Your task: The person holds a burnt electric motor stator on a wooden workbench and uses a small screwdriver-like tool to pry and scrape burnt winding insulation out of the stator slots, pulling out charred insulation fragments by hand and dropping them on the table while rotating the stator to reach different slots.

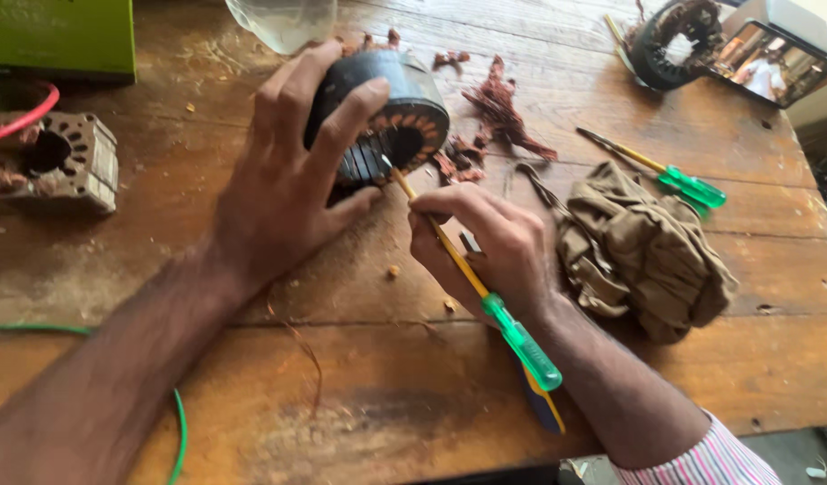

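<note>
My right hand [494, 247] pinching green-handled screwdriver [472, 278], fingers closed round shaft, tip inside stator core [391, 121] bore. Second tool with blue-yellow handle [543, 409] under wrist, near table [386, 395] front edge. My left hand [292, 175] wrapped over stator core, fingers spread on top, thumb below; core tilted, resting mid-table. Khaki rag [642, 251] just right of right hand. Copper wire scraps [503, 112] behind core. Spare green screwdriver [669, 175] beyond rag. Square stator [58, 162] at left edge. Another wound stator [669, 40] at far right corner.
</note>
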`<act>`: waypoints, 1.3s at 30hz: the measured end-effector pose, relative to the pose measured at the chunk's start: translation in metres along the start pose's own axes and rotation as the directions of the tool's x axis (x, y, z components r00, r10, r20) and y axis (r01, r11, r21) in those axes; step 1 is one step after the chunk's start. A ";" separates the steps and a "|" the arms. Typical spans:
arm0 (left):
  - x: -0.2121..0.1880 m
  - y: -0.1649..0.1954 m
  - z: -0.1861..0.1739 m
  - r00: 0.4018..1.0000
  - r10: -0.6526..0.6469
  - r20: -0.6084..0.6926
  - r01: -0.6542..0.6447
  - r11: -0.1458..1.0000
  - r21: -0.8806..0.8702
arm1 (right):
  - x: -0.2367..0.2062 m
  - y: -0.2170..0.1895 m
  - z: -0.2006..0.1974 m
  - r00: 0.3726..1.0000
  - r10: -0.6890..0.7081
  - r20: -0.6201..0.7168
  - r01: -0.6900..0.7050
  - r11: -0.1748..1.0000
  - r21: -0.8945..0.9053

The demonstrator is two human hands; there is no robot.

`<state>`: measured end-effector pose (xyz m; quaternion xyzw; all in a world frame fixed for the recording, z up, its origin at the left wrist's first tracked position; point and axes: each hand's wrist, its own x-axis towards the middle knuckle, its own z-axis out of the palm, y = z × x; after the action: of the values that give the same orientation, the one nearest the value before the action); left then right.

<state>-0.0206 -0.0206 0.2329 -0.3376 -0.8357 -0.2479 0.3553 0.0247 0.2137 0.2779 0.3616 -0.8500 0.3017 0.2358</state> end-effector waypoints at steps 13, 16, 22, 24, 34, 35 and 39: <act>-0.010 -0.013 -0.005 0.994 -0.112 0.015 0.112 0.992 -0.054 | 0.014 0.006 0.019 0.982 0.126 0.140 -0.133 0.990 0.039; -0.011 -0.013 -0.004 0.991 -0.119 0.054 0.122 0.992 -0.037 | 0.013 0.008 0.018 0.982 0.090 0.168 -0.100 0.994 0.052; -0.013 -0.012 -0.003 0.991 -0.125 0.055 0.128 0.990 -0.057 | 0.012 0.004 0.017 0.983 0.037 0.183 -0.032 0.999 -0.029; -0.013 -0.012 -0.004 0.991 -0.124 0.056 0.127 0.990 -0.059 | 0.012 0.002 0.017 0.980 0.031 0.195 -0.024 0.999 -0.036; -0.014 -0.013 -0.003 0.990 -0.130 0.048 0.133 0.989 -0.061 | 0.012 -0.005 0.018 0.981 0.073 0.179 -0.074 0.997 -0.001; -0.015 -0.013 -0.002 0.991 -0.129 0.046 0.131 0.990 -0.056 | 0.012 -0.005 0.019 0.979 0.084 0.185 -0.085 0.996 -0.002; -0.015 -0.013 -0.001 0.991 -0.129 0.046 0.132 0.990 -0.054 | 0.011 -0.008 0.021 0.972 0.108 0.208 -0.105 0.994 -0.023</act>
<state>-0.0217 -0.0354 0.2196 -0.2974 -0.8560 -0.2871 0.3105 0.0198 0.1902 0.2729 0.3437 -0.8901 0.2692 0.1309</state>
